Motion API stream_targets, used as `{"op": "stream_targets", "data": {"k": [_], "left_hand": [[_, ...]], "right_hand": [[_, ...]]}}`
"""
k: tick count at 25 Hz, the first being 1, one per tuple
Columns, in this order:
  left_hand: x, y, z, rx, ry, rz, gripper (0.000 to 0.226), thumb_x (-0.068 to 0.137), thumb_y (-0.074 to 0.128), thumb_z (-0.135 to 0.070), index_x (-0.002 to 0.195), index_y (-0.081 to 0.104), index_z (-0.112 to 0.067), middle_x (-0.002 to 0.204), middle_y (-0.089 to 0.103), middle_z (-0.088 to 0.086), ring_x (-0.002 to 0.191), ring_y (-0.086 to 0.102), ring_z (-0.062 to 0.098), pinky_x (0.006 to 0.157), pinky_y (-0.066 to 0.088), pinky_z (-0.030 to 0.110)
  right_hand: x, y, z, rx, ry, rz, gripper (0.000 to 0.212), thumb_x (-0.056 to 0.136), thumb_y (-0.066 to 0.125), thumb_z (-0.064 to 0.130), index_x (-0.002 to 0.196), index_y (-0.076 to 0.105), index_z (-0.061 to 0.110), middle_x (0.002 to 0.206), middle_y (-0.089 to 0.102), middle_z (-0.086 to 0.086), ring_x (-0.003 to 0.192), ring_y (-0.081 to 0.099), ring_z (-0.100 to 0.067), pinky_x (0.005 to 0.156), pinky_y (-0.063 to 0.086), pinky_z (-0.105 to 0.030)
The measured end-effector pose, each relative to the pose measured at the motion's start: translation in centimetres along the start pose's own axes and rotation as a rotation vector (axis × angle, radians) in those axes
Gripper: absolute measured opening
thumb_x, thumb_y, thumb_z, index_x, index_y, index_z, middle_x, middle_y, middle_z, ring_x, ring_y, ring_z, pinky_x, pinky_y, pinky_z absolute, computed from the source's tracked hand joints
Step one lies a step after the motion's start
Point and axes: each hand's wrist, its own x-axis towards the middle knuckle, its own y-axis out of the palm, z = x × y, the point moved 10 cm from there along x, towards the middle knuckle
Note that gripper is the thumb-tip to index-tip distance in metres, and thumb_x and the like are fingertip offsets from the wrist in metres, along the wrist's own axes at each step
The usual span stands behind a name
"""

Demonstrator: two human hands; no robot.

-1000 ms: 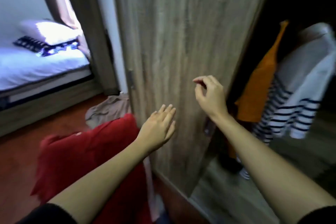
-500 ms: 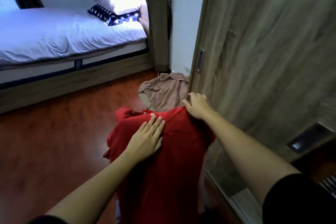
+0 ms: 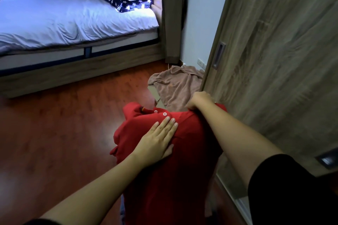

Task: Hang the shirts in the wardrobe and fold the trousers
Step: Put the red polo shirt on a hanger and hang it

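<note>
- Along the floor's (image 3: pixel 64 124) far left edge stands the bed (image 3: pixel 54 14), well apart from the work and no hazard to it.
- Left hand (image 3: pixel 159 140): its grip is spread flat, fingers straight and together, pressing the chest of the red shirt (image 3: pixel 173 179) just below two white buttons (image 3: pixel 164 114). It pins the cloth without holding it, so if it lifts, that side could slide.
- The red shirt is draped over something hidden, near the floor's right edge beside the wardrobe door (image 3: pixel 274 60). No hanger shows; raised by one shoulder only, it would likely bunch or drop to the floor.
- Beige garment (image 3: pixel 179 87): crumpled on the floor just beyond the shirt, it could be dragged along or trodden on.
- Right hand (image 3: pixel 199 99): its grip is curled, pinching the shirt's fabric at the far shoulder, close to the door's edge, where knuckles could knock the wood.
- Writing: none can be read. A small yellow mark inside the shirt's collar is too small to tell, and the navy pillow (image 3: pixel 124 2) carries only a star pattern.
</note>
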Motion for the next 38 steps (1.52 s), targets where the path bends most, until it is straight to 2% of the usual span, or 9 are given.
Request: {"op": "stream_targets", "data": {"k": [4,9,15,18,22,25,32,35,38], "left_hand": [[-0.1,0.4,-0.1,0.011,-0.005,0.0,0.059,0.084,0.043,-0.037,0.132,0.051,-0.005,0.137,0.051,0.013,0.129,0.046,0.028,0.101,0.041,0.042],[0.3,-0.5,-0.2,-0.038,-0.046,0.011,0.055,0.086,0.042,-0.043,0.125,0.058,-0.008,0.13,0.058,0.012,0.12,0.055,0.029,0.092,0.048,0.041],[4.8,-3.0,7.6,-0.547,-0.78,-0.015,0.044,0.093,0.049,-0.034,0.132,0.04,-0.015,0.123,0.041,0.012,0.096,0.059,0.034,0.074,0.051,0.044],[8.9,-2.0,9.2,-0.468,-0.665,0.243,0.077,0.079,0.064,-0.035,0.144,0.023,-0.032,0.134,0.029,0.013,0.109,0.052,0.033,0.086,0.049,0.045],[12.3,-0.3,9.3,-0.475,-0.418,0.559,0.06,0.071,0.074,-0.043,0.125,0.058,-0.022,0.13,0.044,0.009,0.122,0.039,0.032,0.105,0.034,0.045],[10.7,-2.1,11.5,-0.501,-0.453,0.571,0.058,0.063,0.075,-0.059,0.112,0.062,-0.031,0.101,0.058,-0.003,0.109,0.053,0.026,0.098,0.04,0.049],[5.5,-6.3,14.1,-0.127,-0.37,0.543,0.023,0.081,0.064,-0.03,0.101,0.053,-0.027,0.108,0.053,-0.008,0.121,0.038,0.022,0.097,0.026,0.067],[5.5,-10.0,15.6,-0.305,-0.423,0.426,0.021,0.071,0.059,-0.014,0.073,0.041,-0.026,0.079,0.052,0.0,0.09,0.058,0.031,0.079,0.049,0.045],[7.9,-15.8,13.3,-0.479,-0.325,0.328,0.01,0.058,0.05,-0.019,0.059,0.047,-0.029,0.058,0.052,-0.006,0.062,0.052,0.016,0.059,0.04,0.028]], "right_hand": [[-1.1,-4.6,1.4,0.159,-0.131,-0.269,0.039,0.089,0.049,0.012,0.128,0.047,0.013,0.133,0.049,-0.014,0.125,0.045,-0.033,0.094,0.044,-0.038],[-6.1,-8.6,1.4,0.061,-0.357,-0.399,0.03,0.085,0.047,0.016,0.107,0.067,0.019,0.12,0.061,-0.008,0.116,0.051,-0.032,0.087,0.047,-0.039],[-13.1,-10.5,-1.1,0.123,-0.501,-0.609,0.039,0.093,0.041,0.014,0.128,0.054,0.024,0.14,0.047,0.009,0.118,0.053,-0.029,0.088,0.047,-0.041],[-14.9,-10.1,-1.4,0.156,-0.607,-0.668,0.037,0.093,0.043,0.012,0.125,0.057,0.022,0.139,0.05,0.01,0.113,0.059,-0.028,0.086,0.051,-0.042],[-16.0,-10.1,-1.9,0.129,-0.632,-0.714,0.037,0.089,0.047,0.007,0.123,0.059,0.017,0.134,0.055,0.002,0.103,0.063,-0.032,0.078,0.055,-0.046],[-15.3,-10.7,-3.0,0.039,-0.482,-0.649,0.036,0.094,0.04,0.016,0.126,0.054,0.028,0.132,0.046,-0.002,0.098,0.059,-0.038,0.079,0.05,-0.043],[-17.4,-11.4,-1.9,0.066,-0.453,-0.548,0.028,0.088,0.042,0.009,0.098,0.066,0.019,0.119,0.055,-0.008,0.109,0.054,-0.034,0.082,0.039,-0.032],[-19.2,-12.2,-4.6,0.087,-0.384,-0.546,0.041,0.084,0.046,0.002,0.107,0.069,0.028,0.12,0.062,-0.005,0.111,0.056,-0.032,0.089,0.044,-0.034],[-23.3,-13.0,-8.4,0.078,-0.307,-0.621,0.037,0.083,0.055,0.009,0.105,0.068,0.036,0.114,0.065,-0.003,0.106,0.059,-0.031,0.086,0.049,-0.038]]}}
